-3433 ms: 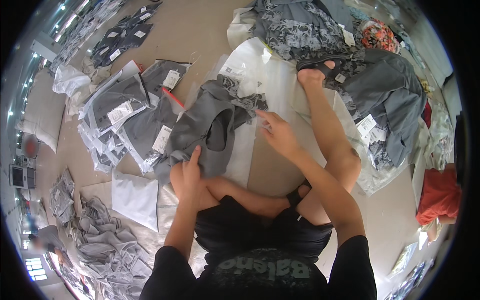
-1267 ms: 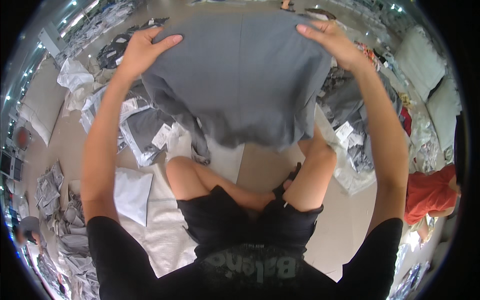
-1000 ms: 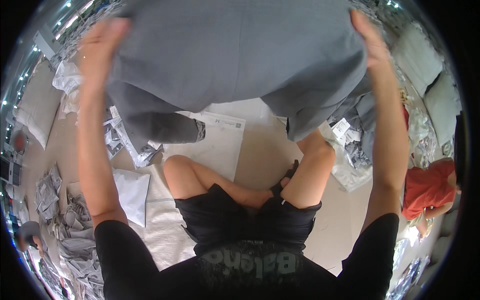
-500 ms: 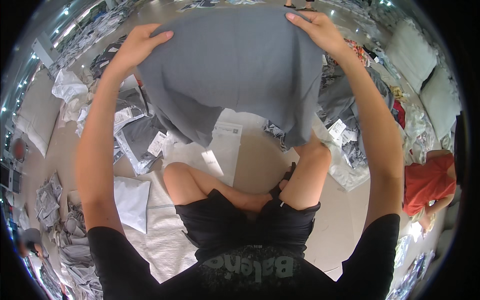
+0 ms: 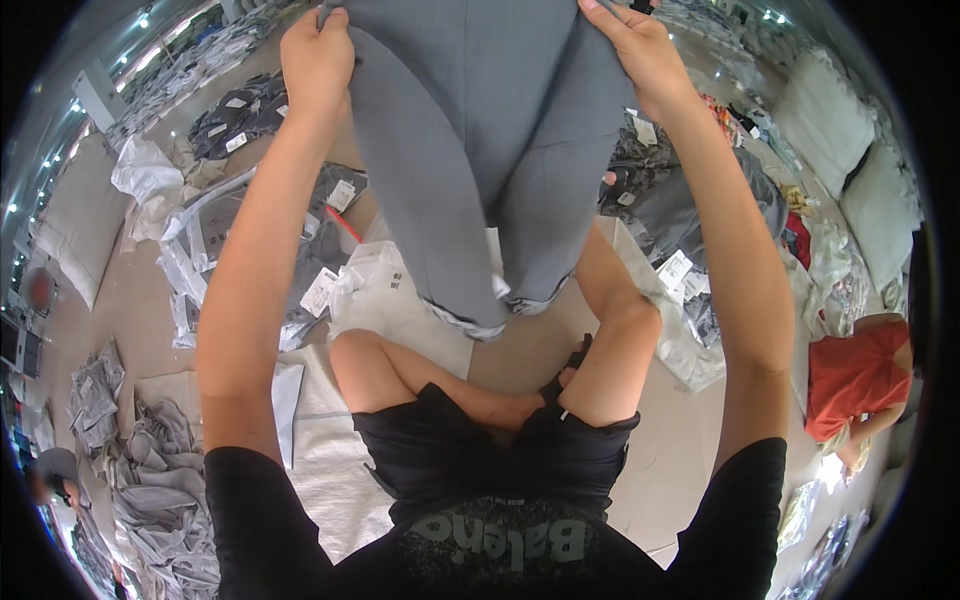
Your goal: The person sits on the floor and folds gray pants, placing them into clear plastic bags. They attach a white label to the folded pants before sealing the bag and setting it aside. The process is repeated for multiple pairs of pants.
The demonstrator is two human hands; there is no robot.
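Note:
Between my raised arms hangs a pair of grey trousers (image 5: pixel 470 120), held up by its upper part at the top of the view. The two legs dangle down, and their hems show a pale patterned inner side above my crossed legs. My left hand (image 5: pixel 318 62) is closed on the upper left corner. At the upper right, my right hand (image 5: pixel 640 52) pinches the other side, thumb on the near face. The trousers' top edge runs out of view. Below the hems lies a white plastic bag (image 5: pixel 385 290), partly hidden by the legs.
Bagged dark garments with white tags (image 5: pixel 320 290) lie at left; more grey clothing (image 5: pixel 665 190) lies at right. A heap of grey garments (image 5: pixel 165 480) sits at lower left. Stuffed white sacks (image 5: pixel 825 105) stand at far right, near a person in a red top (image 5: pixel 858 375).
The trousers have gone from a wide, folded-over spread to hanging lengthwise with both legs down. My left hand has moved up and inward; my right hand has risen slightly.

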